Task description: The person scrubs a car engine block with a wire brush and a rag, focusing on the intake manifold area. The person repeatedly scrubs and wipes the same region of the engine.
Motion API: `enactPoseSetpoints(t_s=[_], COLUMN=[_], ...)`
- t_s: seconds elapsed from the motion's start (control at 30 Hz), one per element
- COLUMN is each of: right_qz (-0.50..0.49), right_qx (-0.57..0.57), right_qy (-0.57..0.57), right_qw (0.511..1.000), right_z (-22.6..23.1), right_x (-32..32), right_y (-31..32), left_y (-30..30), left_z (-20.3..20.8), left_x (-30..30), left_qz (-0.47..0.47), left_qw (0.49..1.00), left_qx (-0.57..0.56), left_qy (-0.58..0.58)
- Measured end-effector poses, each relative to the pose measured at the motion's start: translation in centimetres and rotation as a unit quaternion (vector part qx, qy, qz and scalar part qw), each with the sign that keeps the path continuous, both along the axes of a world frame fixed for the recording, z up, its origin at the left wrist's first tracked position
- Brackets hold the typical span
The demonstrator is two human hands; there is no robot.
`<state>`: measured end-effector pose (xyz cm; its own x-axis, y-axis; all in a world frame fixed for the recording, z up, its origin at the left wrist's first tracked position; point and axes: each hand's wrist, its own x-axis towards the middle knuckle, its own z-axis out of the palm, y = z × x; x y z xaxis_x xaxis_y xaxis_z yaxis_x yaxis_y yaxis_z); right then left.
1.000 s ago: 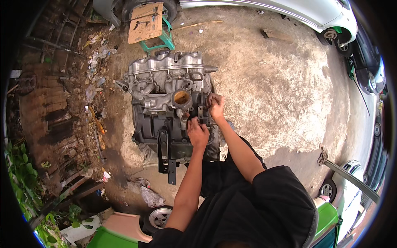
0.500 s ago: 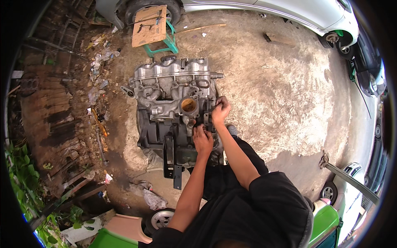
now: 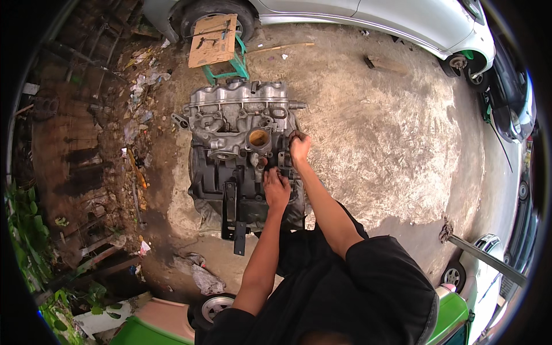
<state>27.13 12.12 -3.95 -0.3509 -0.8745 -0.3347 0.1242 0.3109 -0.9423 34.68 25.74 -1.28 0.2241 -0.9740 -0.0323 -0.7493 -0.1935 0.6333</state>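
Observation:
A car engine (image 3: 238,103) stands upright on the ground before me, with a silver ribbed top cover and a dark lower block (image 3: 213,184). Below a round brown-lined opening (image 3: 259,138), my left hand (image 3: 277,188) reaches in among the parts. Its fingers are slightly apart, and their tips are partly hidden in a dark gap. At the engine's right side, my right hand (image 3: 299,147) is closed, fingers curled against the edge; whatever they grip is hidden. A black metal bracket (image 3: 230,211) juts toward me, left of my left forearm.
Behind the engine, a green stool (image 3: 238,64) carries a cardboard sheet (image 3: 210,54) with several small tools. A silver car (image 3: 322,11) spans the far side. Litter (image 3: 138,86) and planks lie left; a crumpled rag (image 3: 207,279) lies near left. A wood block (image 3: 385,64) sits far right.
The whole view has shifted slightly. My right fist has turned a little and sits closer against the engine's side. My left hand stays at nearly the same spot, fingers slightly shifted.

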Motion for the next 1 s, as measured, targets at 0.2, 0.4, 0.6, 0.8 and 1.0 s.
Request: enactPoseSetpoints(t_s=[0.2, 0.4, 0.6, 0.8, 1.0], right_qz=[0.044, 0.041, 0.015, 0.088, 0.12], right_qx=[-0.063, -0.063, -0.024, -0.019, 0.017], right_qy=[-0.003, -0.15, -0.285, -0.37, -0.494], right_qw=[0.997, 0.986, 0.958, 0.925, 0.861], right_z=[0.9, 3.2, 5.7, 8.4, 11.3], right_x=[-1.6, -6.2, -10.9, -14.1, -16.8], right_y=[0.7, 1.3, 3.2, 5.9, 8.3], left_y=[0.1, 0.3, 0.4, 3.1, 6.7], left_z=[-0.1, -0.3, 0.5, 3.1, 5.5], left_x=[-0.2, -0.2, -0.5, -2.0, -6.9], left_qz=[0.021, 0.04, 0.057, 0.088, 0.026], left_qw=[1.0, 0.993, 0.987, 0.989, 0.976], left_qx=[-0.003, -0.088, -0.13, -0.102, -0.098], left_qy=[0.003, 0.071, 0.08, 0.058, 0.191])
